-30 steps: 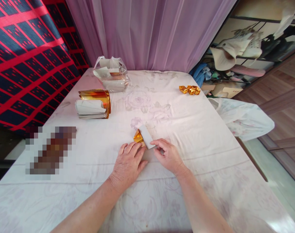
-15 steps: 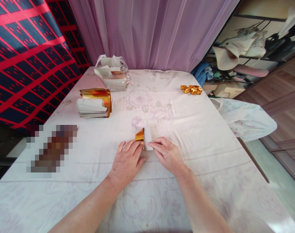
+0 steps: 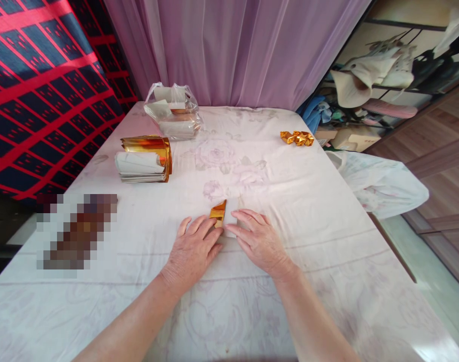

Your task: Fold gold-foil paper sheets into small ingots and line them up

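Note:
A small sheet of gold foil paper (image 3: 218,211) lies partly folded on the table before me, gold side showing on the left and white backing on the right. My left hand (image 3: 195,244) rests flat with fingers stretched over the lower gold part. On the white part lie the spread fingertips of my right hand (image 3: 261,240). Fingers cover the lower edge of the paper. Farther back on the left sits a curled stack of gold foil paper (image 3: 142,163), white sides outward at the front. Folded gold foil pieces (image 3: 296,138) lie at the back right.
A clear plastic bag (image 3: 172,113) with papers stands at the table's back left. A blurred-out patch (image 3: 78,231) covers something at left. A pale plastic bag (image 3: 380,183) hangs at the right edge, beside shelves with shoes (image 3: 395,73). A purple curtain (image 3: 229,55) borders the back.
My right hand has gone from pinching the paper's right edge to lying with fingers spread on its white part. My left hand stays on the gold part, shifted slightly left in view.

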`<move>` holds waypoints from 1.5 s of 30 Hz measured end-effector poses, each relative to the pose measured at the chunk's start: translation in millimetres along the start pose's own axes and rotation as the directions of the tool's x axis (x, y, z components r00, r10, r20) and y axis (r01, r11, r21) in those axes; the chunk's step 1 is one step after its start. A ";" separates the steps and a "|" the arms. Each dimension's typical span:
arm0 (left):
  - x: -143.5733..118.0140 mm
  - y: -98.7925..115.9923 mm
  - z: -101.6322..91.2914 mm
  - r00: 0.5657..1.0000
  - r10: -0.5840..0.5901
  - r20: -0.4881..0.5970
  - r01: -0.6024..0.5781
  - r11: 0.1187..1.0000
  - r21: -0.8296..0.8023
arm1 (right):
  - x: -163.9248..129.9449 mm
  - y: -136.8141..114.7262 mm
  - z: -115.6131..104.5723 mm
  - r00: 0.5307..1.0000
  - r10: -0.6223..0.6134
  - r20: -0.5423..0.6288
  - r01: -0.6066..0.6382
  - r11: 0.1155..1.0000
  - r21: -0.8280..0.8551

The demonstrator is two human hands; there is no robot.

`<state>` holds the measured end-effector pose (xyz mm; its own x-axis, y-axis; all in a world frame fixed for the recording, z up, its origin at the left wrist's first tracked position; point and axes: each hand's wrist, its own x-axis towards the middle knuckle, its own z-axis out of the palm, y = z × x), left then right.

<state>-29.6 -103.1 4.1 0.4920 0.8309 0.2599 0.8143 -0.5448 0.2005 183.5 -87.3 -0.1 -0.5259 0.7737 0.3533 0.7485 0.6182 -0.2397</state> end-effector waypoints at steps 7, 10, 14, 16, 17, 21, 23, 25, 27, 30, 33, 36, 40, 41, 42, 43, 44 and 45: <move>-1.4 1.2 0.7 1.000 0.013 -0.006 -0.013 1.000 0.007 | -2.3 5.5 9.7 0.997 0.058 -0.049 -0.053 0.994 0.099; -2.2 2.8 0.7 1.000 0.012 -0.009 -0.012 1.000 0.018 | -2.5 10.3 13.8 0.993 0.096 -0.072 -0.085 0.986 0.147; -3.0 3.6 -0.1 1.000 -0.004 0.017 0.004 1.000 0.001 | 1.3 13.2 16.4 0.989 0.132 -0.069 -0.120 0.980 0.158; -3.3 2.9 -0.8 1.000 -0.007 0.030 0.008 1.000 -0.029 | 3.6 13.4 17.9 0.986 0.149 -0.070 -0.136 0.977 0.162; -3.3 2.5 -1.1 0.999 -0.008 0.033 0.010 0.999 -0.048 | 4.6 13.3 18.9 0.985 0.160 -0.070 -0.147 0.975 0.165; -3.0 1.5 -1.2 0.999 -0.020 0.048 0.026 0.992 -0.126 | 6.9 12.1 22.4 0.975 0.213 -0.067 -0.199 0.965 0.169; -2.6 1.3 -0.6 0.998 -0.019 0.061 0.028 0.988 -0.150 | 7.6 11.0 23.3 0.970 0.234 -0.063 -0.221 0.961 0.166; -2.4 0.8 0.0 0.997 -0.017 0.069 0.028 0.986 -0.162 | 8.2 9.8 23.6 0.965 0.254 -0.061 -0.241 0.957 0.163; -2.1 -0.4 0.1 0.997 -0.017 0.074 0.029 0.985 -0.170 | 8.9 8.8 23.4 0.961 0.269 -0.058 -0.257 0.953 0.162; -1.8 -3.2 -1.2 0.996 0.001 0.089 0.015 0.983 -0.182 | 9.9 7.6 23.1 0.958 0.283 -0.052 -0.272 0.949 0.161; -1.7 -5.8 -3.5 0.992 0.029 0.120 -0.006 0.983 -0.186 | 11.0 6.3 23.3 0.951 0.304 -0.049 -0.292 0.942 0.164; -1.9 -6.9 -4.9 0.989 0.049 0.137 -0.025 0.984 -0.174 | 12.1 4.7 24.4 0.943 0.328 -0.049 -0.317 0.935 0.163; -2.1 -5.8 -4.9 0.990 0.065 0.129 -0.047 0.990 -0.135 | 13.7 2.1 26.4 0.935 0.350 -0.057 -0.339 0.929 0.148; -2.0 -5.2 -4.9 0.989 0.066 0.128 -0.050 0.991 -0.126 | 14.0 1.5 26.8 0.934 0.353 -0.061 -0.342 0.928 0.146; -1.9 -4.7 -4.9 0.989 0.067 0.128 -0.052 0.992 -0.117 | 14.2 0.9 27.2 0.932 0.356 -0.065 -0.344 0.928 0.145; -1.8 -4.2 -4.9 0.989 0.066 0.129 -0.052 0.993 -0.108 | 14.4 0.3 27.6 0.931 0.358 -0.068 -0.346 0.927 0.144; -1.8 -3.8 -5.0 0.989 0.066 0.129 -0.053 0.994 -0.099 | 14.5 -0.2 28.0 0.930 0.360 -0.072 -0.348 0.927 0.143; -1.8 -3.5 -5.1 0.989 0.066 0.130 -0.054 0.994 -0.090 | 14.6 -0.8 28.3 0.928 0.365 -0.076 -0.352 0.925 0.142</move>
<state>-34.9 -103.2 7.7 0.5805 0.8008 0.1475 0.7551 -0.5972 0.2706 163.8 -72.5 -20.4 -0.1837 0.9331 0.3091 0.8203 0.3188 -0.4748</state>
